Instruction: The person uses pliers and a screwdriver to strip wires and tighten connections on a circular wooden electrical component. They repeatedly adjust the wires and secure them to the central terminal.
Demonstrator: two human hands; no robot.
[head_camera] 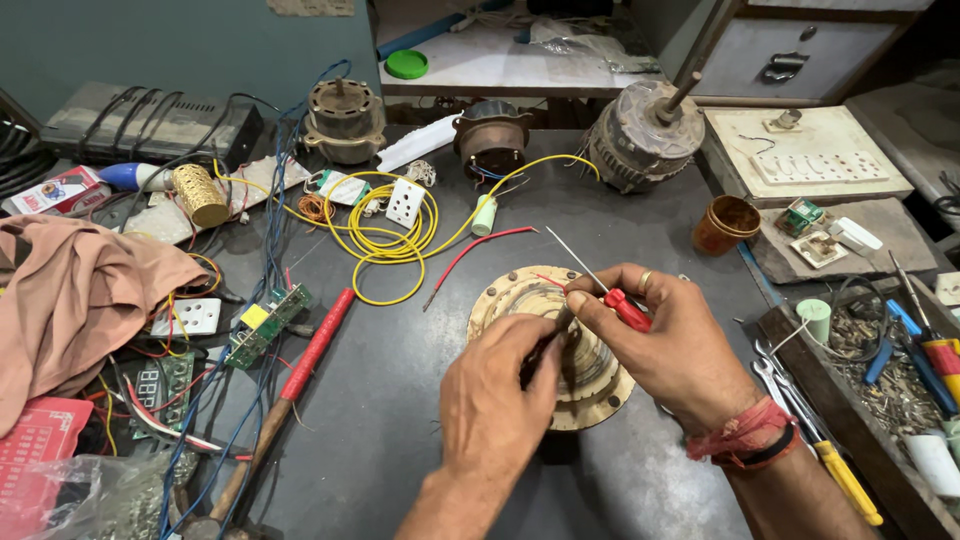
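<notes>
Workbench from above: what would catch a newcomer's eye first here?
Probably the two hands at centre: the right hand holds a red-handled screwdriver over a round, tan metal motor part, with the left hand touching it. Next, the loops of yellow wire behind, and the red-handled hammer lying left.

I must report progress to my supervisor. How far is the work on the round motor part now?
Looks done: the round motor part lies alone on the bench, apart from the three motors behind. In hand: the right hand holds a red-handled screwdriver above it, while the left hand pinches something small at its centre. Left: a loose red wire lies beside it, unconnected; how much remains I cannot tell.
</notes>
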